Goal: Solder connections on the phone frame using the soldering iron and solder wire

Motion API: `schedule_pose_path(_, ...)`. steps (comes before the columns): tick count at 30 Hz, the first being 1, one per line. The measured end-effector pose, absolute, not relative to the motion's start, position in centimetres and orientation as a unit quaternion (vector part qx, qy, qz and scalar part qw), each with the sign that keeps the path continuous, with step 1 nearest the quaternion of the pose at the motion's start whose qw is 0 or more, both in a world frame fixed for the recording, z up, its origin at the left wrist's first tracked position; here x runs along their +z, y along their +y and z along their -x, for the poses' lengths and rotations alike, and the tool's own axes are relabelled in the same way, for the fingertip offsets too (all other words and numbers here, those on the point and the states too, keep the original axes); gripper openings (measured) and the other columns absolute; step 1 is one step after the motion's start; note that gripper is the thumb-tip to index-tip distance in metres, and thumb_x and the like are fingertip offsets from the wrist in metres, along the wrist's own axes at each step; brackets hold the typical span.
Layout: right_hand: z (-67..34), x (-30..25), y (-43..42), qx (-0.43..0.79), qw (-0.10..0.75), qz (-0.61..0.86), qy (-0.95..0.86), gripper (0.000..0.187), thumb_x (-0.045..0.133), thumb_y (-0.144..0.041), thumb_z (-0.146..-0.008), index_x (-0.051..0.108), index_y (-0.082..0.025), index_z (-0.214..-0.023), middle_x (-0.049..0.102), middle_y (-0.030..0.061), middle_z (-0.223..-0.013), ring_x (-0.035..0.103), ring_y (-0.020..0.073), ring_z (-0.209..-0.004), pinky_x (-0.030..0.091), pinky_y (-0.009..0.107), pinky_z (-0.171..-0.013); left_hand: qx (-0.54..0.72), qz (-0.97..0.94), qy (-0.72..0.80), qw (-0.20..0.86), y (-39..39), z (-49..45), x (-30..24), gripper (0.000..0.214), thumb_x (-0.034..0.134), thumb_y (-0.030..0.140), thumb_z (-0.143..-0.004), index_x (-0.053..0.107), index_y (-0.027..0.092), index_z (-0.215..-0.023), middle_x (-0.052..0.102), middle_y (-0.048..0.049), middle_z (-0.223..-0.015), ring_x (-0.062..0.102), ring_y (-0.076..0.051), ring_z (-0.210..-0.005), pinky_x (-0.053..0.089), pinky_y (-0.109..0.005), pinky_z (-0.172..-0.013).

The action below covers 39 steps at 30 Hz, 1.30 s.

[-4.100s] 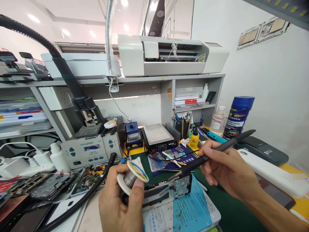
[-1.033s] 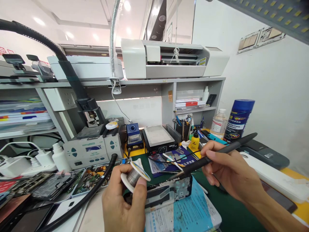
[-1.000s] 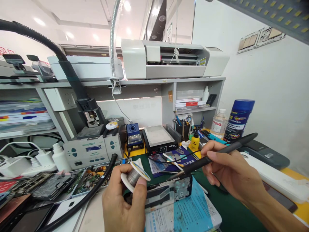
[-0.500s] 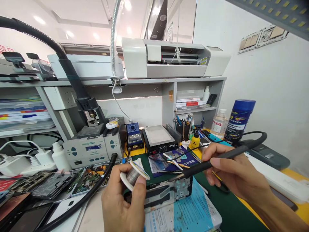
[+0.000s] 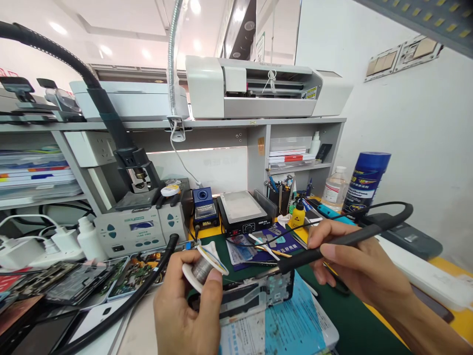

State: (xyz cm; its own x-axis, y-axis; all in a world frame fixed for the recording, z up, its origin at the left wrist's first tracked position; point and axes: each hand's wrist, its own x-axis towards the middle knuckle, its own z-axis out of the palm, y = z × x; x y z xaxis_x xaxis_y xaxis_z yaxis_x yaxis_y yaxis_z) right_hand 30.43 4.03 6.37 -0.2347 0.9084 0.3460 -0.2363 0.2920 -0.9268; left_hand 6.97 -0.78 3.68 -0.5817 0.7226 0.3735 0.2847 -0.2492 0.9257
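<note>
My left hand (image 5: pixel 185 315) is closed round a small white spool of solder wire (image 5: pixel 202 267), held up just left of an opened phone frame (image 5: pixel 254 293). My right hand (image 5: pixel 354 268) grips a black soldering iron (image 5: pixel 332 244) like a pen. Its tip points down-left and hovers at the top edge of the phone frame. The iron's black cable loops up behind my right hand. The phone frame lies on a blue and white pad (image 5: pixel 281 325).
A grey rework station (image 5: pixel 140 229), a small blue soldering station (image 5: pixel 203 209) and a black hot plate (image 5: pixel 244 212) stand at the back. A blue spray can (image 5: pixel 364 182) and clear bottle (image 5: pixel 334 187) are at right. Trays of phone parts (image 5: pixel 84 281) and a black hose (image 5: pixel 140 291) lie at left.
The iron's rear end has dropped a little and its cable loop has come into view. The tip stays at the phone frame; the spool hand has barely moved.
</note>
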Motion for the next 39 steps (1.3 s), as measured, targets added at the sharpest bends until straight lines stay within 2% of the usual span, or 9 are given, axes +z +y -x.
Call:
schedule_pose_path(18, -31.2, 6.0, 3.6, 0.463, 0.527, 0.303, -0.645, 0.02, 0.077, -0.039, -0.086, 0.075, -0.02, -0.085, 0.067, 0.0049, -0.066, 0.062, 0.0174, -0.053, 0.044, 0.024, -0.046, 0.66, -0.434, 0.595, 0.151, -0.7, -6.9, 3.8, 0.023, 0.062, 0.047, -0.077, 0.059, 0.025, -0.082, 0.047, 0.0075, -0.056, 0.045, -0.013, -0.055, 0.038, -0.024, -0.052)
schedule_pose_path(25, -31.3, 6.0, 3.1, 0.43, 0.533, 0.288, -0.67, 0.014, 0.075, -0.037, -0.088, 0.076, -0.023, -0.086, 0.062, 0.0025, -0.079, 0.066, 0.0162, -0.056, 0.044, 0.024, -0.047, 0.66, -0.433, 0.595, 0.151, -0.7, -6.9, 3.7, 0.023, 0.062, 0.048, -0.077, 0.058, 0.025, -0.082, 0.048, 0.0075, -0.057, 0.043, -0.012, -0.054, 0.037, -0.024, -0.052)
schedule_pose_path(39, -31.2, 6.1, 3.0, 0.416, 0.556, 0.28, -0.663, 0.011, 0.077, -0.033, -0.085, 0.077, -0.021, -0.085, 0.064, 0.0046, -0.08, 0.065, 0.0172, -0.054, 0.046, 0.026, -0.046, 0.667, -0.433, 0.585, 0.158, -0.7, -6.9, 3.7, 0.025, 0.063, 0.048, -0.077, 0.059, 0.025, -0.084, 0.05, 0.0066, -0.057, 0.044, -0.013, -0.056, 0.038, -0.024, -0.052)
